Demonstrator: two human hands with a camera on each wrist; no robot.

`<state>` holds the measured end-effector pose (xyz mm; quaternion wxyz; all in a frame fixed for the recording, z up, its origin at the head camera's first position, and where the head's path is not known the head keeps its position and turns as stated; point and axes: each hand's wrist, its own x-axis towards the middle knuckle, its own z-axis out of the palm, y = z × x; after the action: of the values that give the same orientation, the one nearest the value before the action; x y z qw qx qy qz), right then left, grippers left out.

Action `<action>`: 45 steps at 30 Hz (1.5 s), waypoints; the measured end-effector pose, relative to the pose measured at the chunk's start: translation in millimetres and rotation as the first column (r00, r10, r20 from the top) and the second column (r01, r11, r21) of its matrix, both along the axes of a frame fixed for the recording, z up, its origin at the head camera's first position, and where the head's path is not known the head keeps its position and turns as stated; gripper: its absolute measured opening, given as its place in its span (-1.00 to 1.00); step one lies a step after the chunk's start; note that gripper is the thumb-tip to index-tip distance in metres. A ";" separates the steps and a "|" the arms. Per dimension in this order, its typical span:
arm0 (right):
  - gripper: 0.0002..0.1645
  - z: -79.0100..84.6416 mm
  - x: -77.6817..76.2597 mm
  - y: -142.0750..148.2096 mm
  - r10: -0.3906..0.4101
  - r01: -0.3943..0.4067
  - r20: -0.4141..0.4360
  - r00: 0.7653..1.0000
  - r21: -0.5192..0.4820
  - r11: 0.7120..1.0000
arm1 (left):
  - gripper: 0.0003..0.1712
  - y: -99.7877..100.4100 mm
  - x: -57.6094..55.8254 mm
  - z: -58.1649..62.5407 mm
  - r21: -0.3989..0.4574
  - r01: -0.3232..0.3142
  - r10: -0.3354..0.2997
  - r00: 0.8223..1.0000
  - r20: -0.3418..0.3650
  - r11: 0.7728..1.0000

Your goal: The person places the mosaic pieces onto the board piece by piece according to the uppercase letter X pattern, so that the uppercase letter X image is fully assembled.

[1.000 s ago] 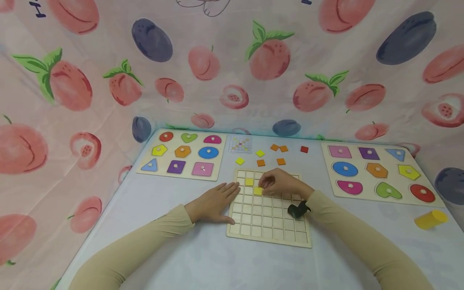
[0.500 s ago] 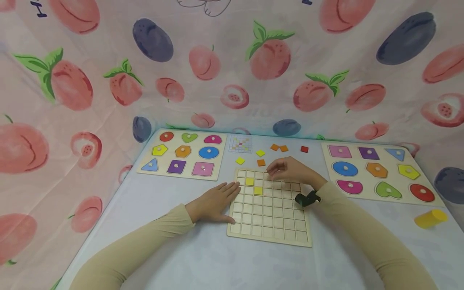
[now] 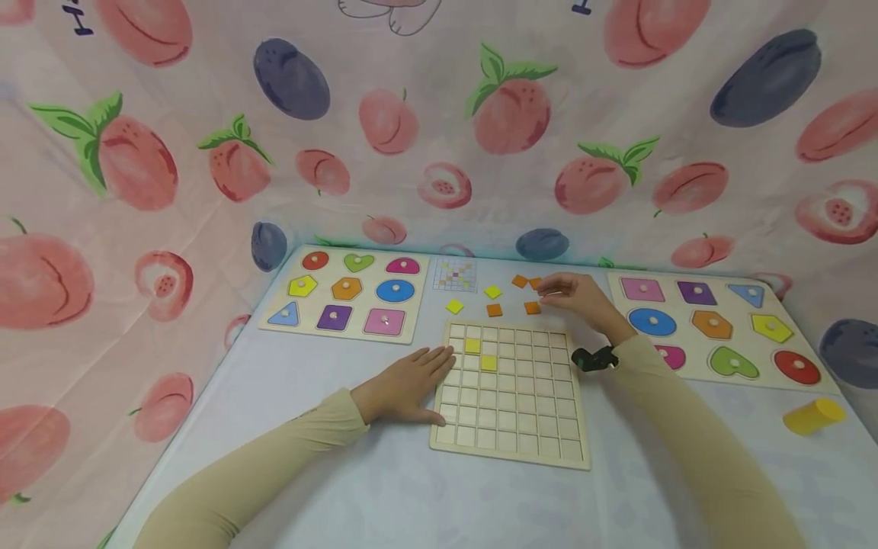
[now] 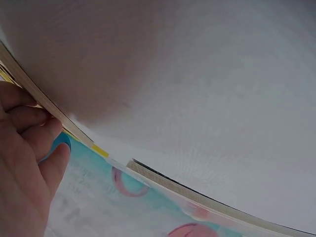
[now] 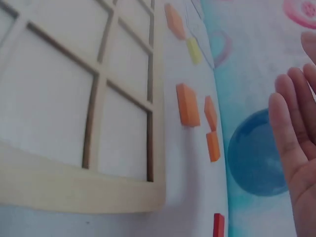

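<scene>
A wooden grid board lies in the middle of the table, with two yellow square tiles set in its upper left cells. My left hand rests with spread fingers on the board's left edge. Beyond the board's far right corner, my right hand hovers beside the orange tiles, fingers extended and nothing in them. The right wrist view shows those fingers straight. A red tile appears there too, hidden behind the hand in the head view.
Two knob puzzle boards with coloured shapes flank the grid, a left one and a right one. A printed pattern card lies at the back, near loose yellow tiles. Far right lies a yellow cylinder.
My right hand has let go of the second yellow tile in its cell and moved away right and back, off the board to the loose tiles. The left hand has stayed put.
</scene>
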<state>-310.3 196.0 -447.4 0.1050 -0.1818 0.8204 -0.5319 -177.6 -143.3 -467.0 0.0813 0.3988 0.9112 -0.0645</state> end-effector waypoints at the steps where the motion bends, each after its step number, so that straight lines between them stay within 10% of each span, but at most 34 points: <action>1: -0.52 -1.0 -1.2 0.5 -0.028 0.028 -0.018 0.999 -0.010 1.000 | 0.17 -0.1 -0.1 -0.2 0.000 -0.001 0.001 1.000 0.000 1.000; 9: -0.53 -15.7 -10.5 3.4 -0.244 0.231 -0.161 0.956 -0.093 0.968 | 0.16 -1.6 0.8 -0.2 0.016 0.001 -0.001 1.000 -0.003 1.000; 22: -0.45 -38.0 -27.9 16.7 -0.476 0.447 -0.149 0.867 -0.193 0.874 | 0.14 -0.2 2.9 1.7 0.015 -0.003 0.003 1.000 0.001 1.000; 45: -0.47 -38.7 -36.0 33.3 -0.450 0.452 -0.044 0.892 0.127 0.883 | 0.15 -1.1 2.6 2.4 -0.003 0.005 -0.005 1.000 -0.006 1.000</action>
<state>-346.3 229.3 -486.1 -0.0151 0.0179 0.8745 -0.4844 -175.0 -144.4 -464.6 0.0789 0.4006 0.9104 -0.0671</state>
